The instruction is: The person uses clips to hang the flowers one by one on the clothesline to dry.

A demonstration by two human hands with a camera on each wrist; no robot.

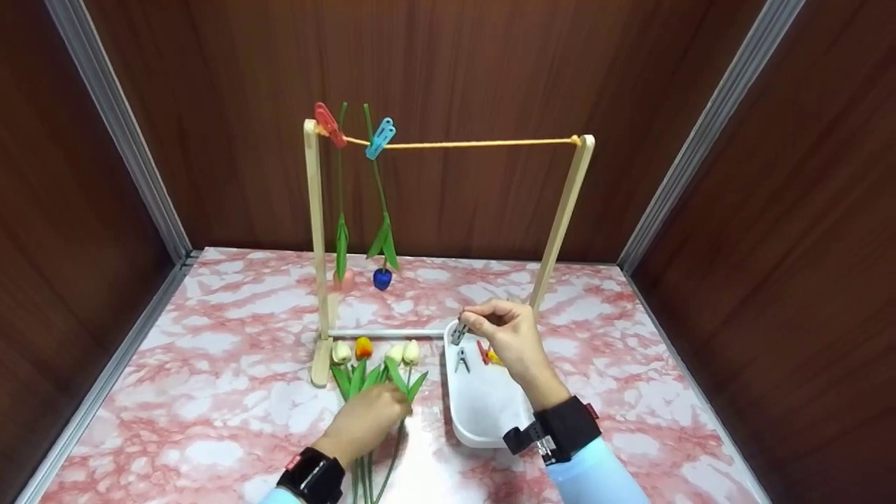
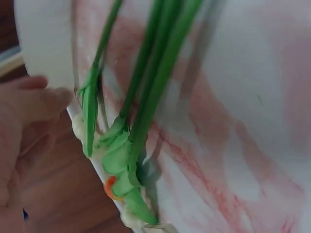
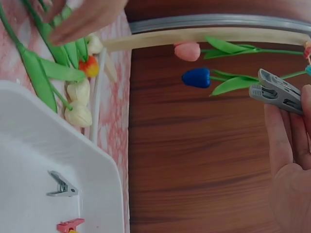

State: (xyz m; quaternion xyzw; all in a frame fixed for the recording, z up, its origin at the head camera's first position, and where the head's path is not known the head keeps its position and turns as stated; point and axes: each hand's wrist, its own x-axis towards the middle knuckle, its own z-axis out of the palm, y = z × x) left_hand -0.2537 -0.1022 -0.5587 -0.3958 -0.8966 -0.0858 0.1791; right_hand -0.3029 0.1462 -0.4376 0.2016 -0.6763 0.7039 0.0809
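Observation:
My right hand [image 1: 511, 339] pinches a grey clothespin [image 3: 278, 92] by one end, over the far end of the white tray [image 1: 483, 413]. My left hand [image 1: 371, 418] hovers over the green stems of several artificial tulips lying on the table, white tulips [image 3: 78, 114] and an orange-yellow tulip [image 1: 363, 348]. In the left wrist view its fingers [image 2: 46, 102] are loosely bent beside the stems [image 2: 155, 63], with nothing between them. A pink tulip [image 3: 187, 51] and a blue tulip [image 1: 382, 278] hang head-down from the orange cord [image 1: 476, 144], by a red clothespin [image 1: 329, 124] and a light-blue clothespin [image 1: 380, 138].
The cord runs between two wooden posts, a left post [image 1: 316, 231] and a right post [image 1: 562, 224]. Inside the tray lie another grey clothespin [image 1: 462, 360], a red clothespin [image 1: 483, 352] and a yellow piece [image 1: 494, 357]. Dark wood-pattern panels [image 1: 476, 63] enclose the marbled table [image 1: 175, 392].

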